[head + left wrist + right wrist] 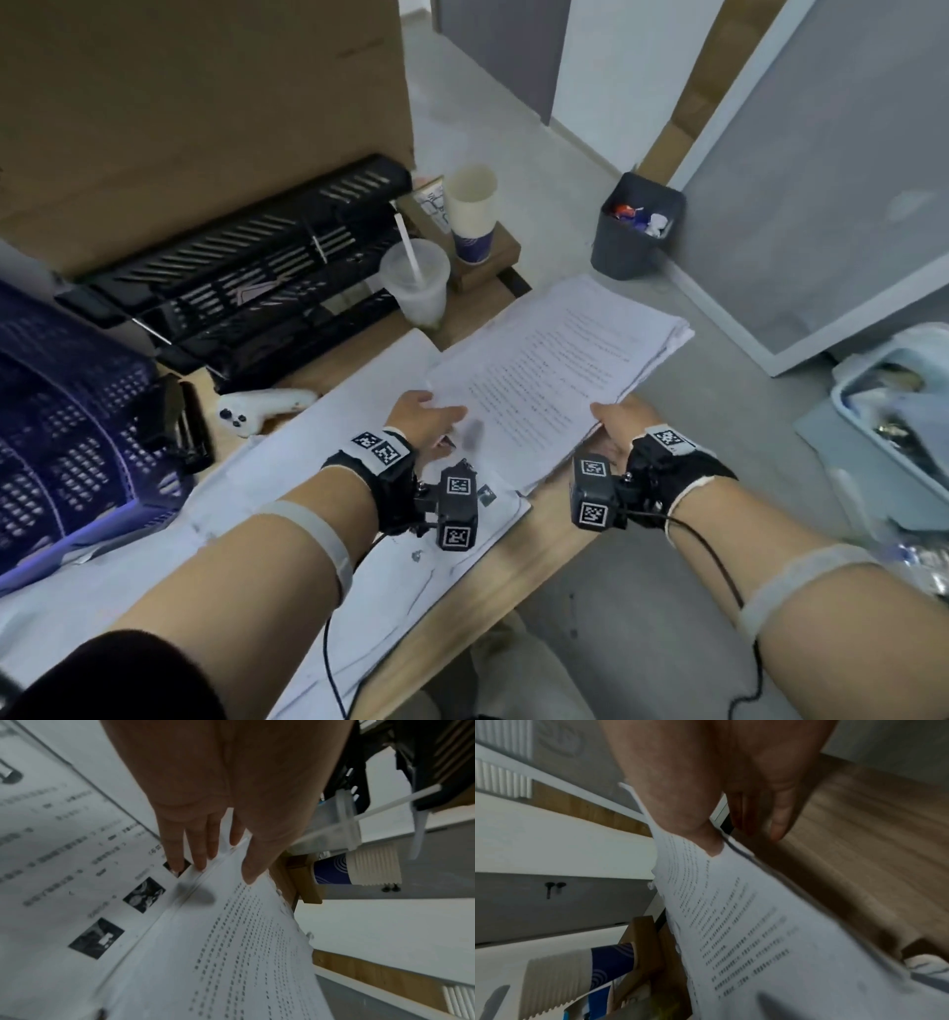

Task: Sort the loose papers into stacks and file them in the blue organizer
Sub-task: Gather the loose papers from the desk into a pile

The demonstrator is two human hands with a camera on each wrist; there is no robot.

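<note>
Looked like the person was mid-way thru the stacking step, w/ a thick stack of papers [560, 370] held up off the surface [544, 519] btw both hands and hanging partly past its right edge. Left hand [426, 413] had its grip on the near-left corner, thumb on top and fingers [197, 850] running along the side edge, so clamped on the stack. Right hand [616, 419] pinched the near-right corner, thumb over the top sheet, fingers tucked under. Next move prob calls for squaring the edges, since the far end fanned out unevenly, then swinging the lot left to the blue organizer [67, 426], which sat at the left of the surface, well apart from the stack. The stack itself was white printed sheets, dense text on top, fairly thick and a bit floppy imo. More loose sheets [287, 478] lay flat on the surface under the forearms, some w/ small b/w photos, so sorting wasn't done yet.
</note>
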